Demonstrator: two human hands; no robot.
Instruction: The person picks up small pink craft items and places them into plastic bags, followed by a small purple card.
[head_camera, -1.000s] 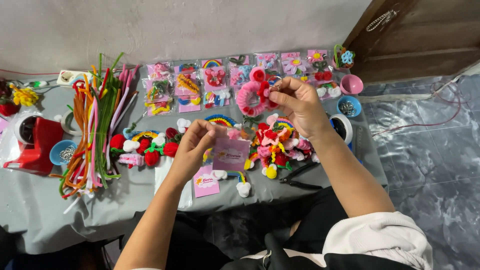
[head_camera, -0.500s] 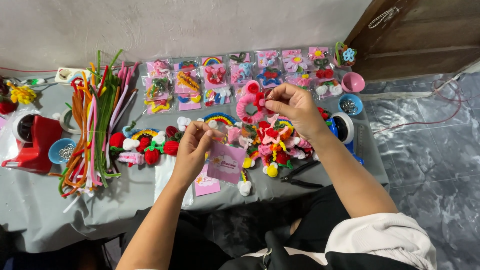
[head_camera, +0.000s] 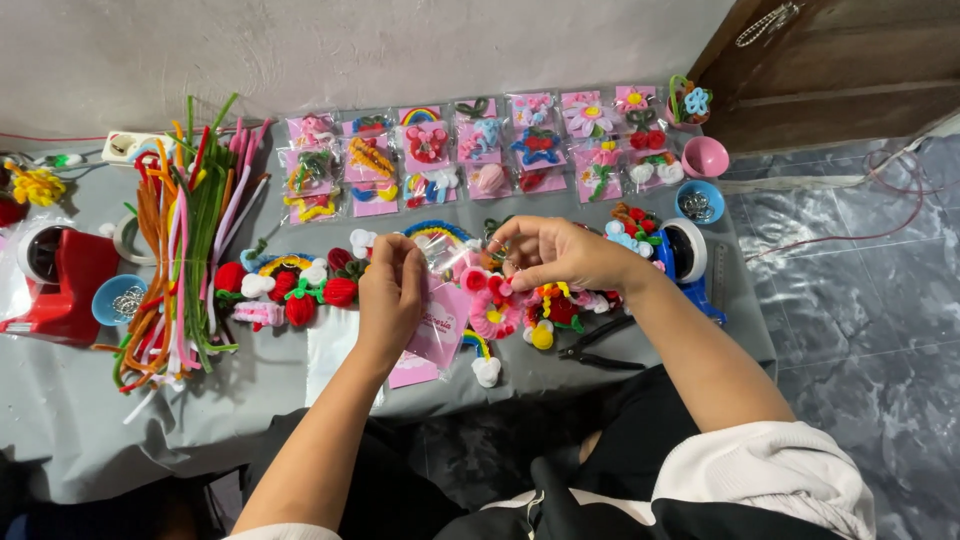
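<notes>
Two hands meet over the middle of the grey cloth-covered tabletop (head_camera: 300, 395). Our left hand (head_camera: 388, 295) has its fingers (head_camera: 375, 258) curled closed around the upper edge of a pink backing card in a clear plastic sleeve (head_camera: 437, 325), which rests tilted on the tabletop beneath the palm. Our right hand (head_camera: 560, 255) pinches its fingers (head_camera: 503, 240) together at the sleeve's open top corner; what sits between them is too small to tell. Just below the right hand lies a pink fuzzy-wire flower with a yellow centre (head_camera: 492, 313), touching the card's right edge.

Further out, a small blue bowl (head_camera: 700, 203) on the right holds metal rings, and a pink bowl (head_camera: 705, 157) stands behind it, its contents out of sight. Another blue bowl (head_camera: 119, 299) on the left also holds metal rings, beside a red tape dispenser (head_camera: 60, 280). A bundle of long coloured fuzzy wires (head_camera: 185, 235) lies left of our left hand, and rows of pink cards bearing finished ornaments (head_camera: 470, 150) run along the back. Black pliers (head_camera: 597, 352) lie near the front edge.

Both forearms reach forward from the lap, the right one bent at the elbow, its white sleeve pushed up.
</notes>
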